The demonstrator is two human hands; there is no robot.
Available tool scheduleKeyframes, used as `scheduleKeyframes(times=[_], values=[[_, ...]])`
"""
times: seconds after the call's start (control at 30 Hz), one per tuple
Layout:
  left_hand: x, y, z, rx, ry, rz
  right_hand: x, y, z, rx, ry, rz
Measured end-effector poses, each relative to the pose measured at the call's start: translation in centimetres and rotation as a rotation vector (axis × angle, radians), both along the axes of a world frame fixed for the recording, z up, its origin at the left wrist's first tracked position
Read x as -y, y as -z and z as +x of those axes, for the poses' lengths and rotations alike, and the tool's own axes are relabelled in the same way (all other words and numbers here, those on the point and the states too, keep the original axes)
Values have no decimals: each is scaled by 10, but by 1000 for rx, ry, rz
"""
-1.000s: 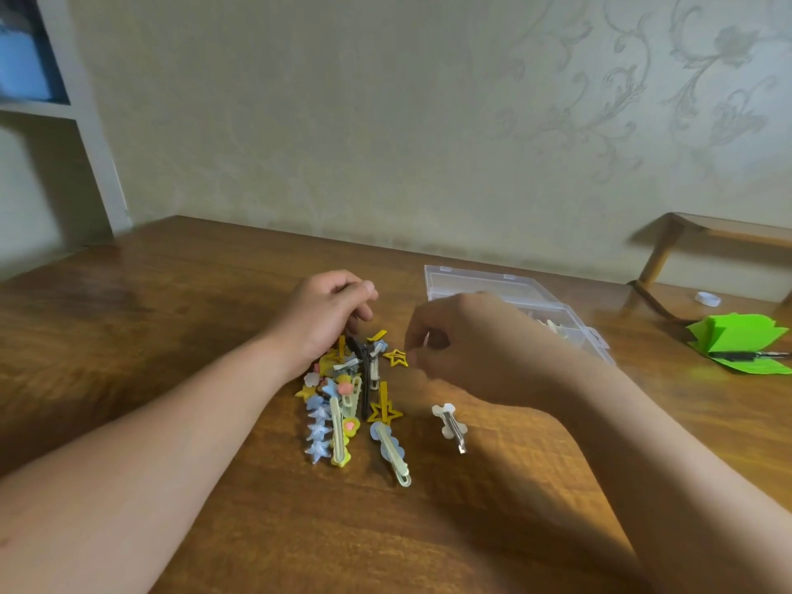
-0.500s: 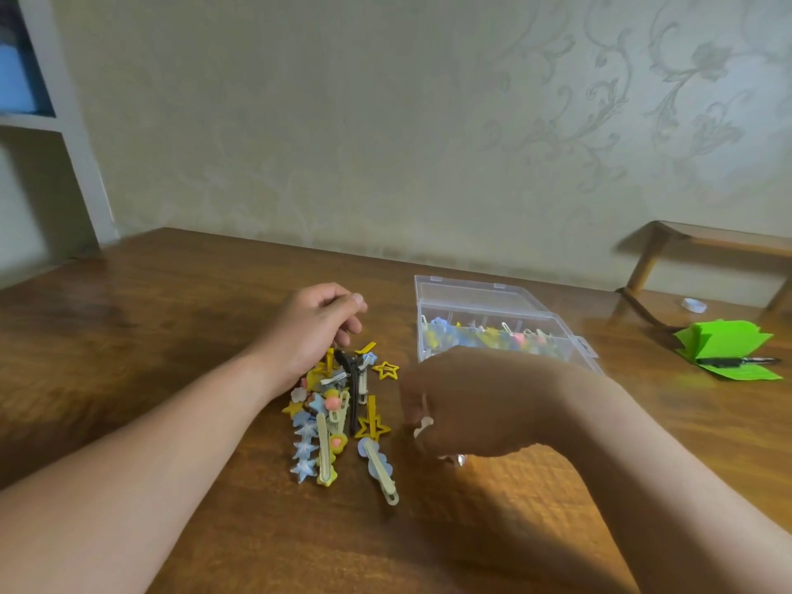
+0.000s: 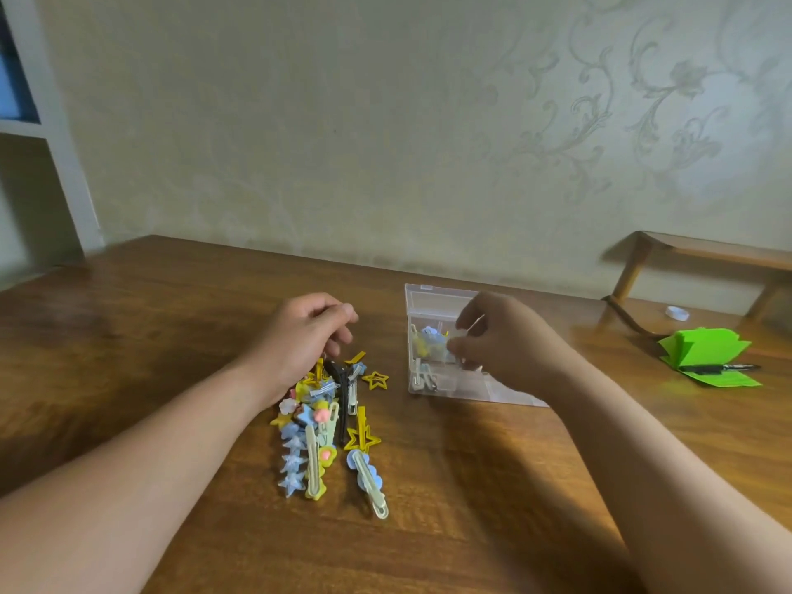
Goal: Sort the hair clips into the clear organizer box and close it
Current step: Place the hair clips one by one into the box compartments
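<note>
Clips (image 3: 319, 426) were piled loosely on the table (image 3: 128, 336), left of the box (image 3: 445, 385) and a bit apart from it; one yellow star (image 3: 376, 380) was lying on its own between the two. The box was seen open, lid (image 3: 428, 298) laid back toward the wall; a few clips could be made out in the compartments at its left end; the rest was hidden by the right hand (image 3: 505, 345). That hand was held over the box, thumb and fingers drawn together like a pinch; what was pinched, if anything, couldn't be told, too blurry tbh. At the pile's far end the left hand (image 3: 304, 336) was rested, fingers curled under; whether anything was gripped couldn't be told either. Green paper (image 3: 703, 349) with a pen (image 3: 720, 368) on it was seen off to the right.
</note>
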State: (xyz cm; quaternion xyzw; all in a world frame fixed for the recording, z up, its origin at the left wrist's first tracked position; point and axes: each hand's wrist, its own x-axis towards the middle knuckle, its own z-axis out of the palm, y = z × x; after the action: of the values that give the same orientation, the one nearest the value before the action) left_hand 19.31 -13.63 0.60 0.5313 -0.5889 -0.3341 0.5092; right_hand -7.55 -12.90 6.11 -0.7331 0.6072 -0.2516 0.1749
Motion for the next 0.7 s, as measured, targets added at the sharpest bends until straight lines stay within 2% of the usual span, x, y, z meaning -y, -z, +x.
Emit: scheduleKeyframes(times=[0.13, 0.4, 0.7], values=[[0, 0, 0, 10, 3, -4, -1, 6, 8, -92, -4, 19], [0, 0, 0, 18, 2, -6, 0, 11, 9, -140, -17, -19], [2, 3, 3, 32, 7, -9, 2, 12, 8, -115, -35, -40]])
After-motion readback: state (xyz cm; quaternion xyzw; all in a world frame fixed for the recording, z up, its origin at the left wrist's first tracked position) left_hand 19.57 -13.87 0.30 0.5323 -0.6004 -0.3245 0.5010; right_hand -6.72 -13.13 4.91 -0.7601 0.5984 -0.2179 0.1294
